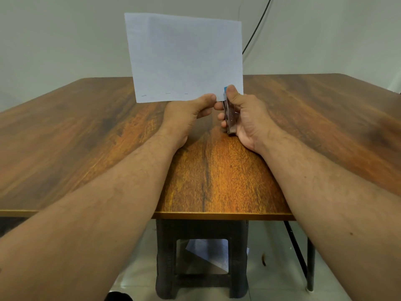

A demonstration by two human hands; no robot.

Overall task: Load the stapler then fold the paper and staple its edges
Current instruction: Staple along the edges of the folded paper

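A folded white paper [184, 57] stands upright above the wooden table [86, 131]. My left hand [188, 114] pinches its bottom edge between thumb and fingers. Three staples show as small dark lines along that bottom edge, left of my thumb. My right hand [243, 118] grips a small stapler [229, 118] with a blue tip. The stapler's jaws sit over the paper's lower right corner, and my thumb presses on its top.
A dark plastic stool [201, 257] stands under the table's near edge. A sheet of paper [208, 253] lies on the tiled floor behind it. A black cable [258, 25] hangs along the wall at the back right.
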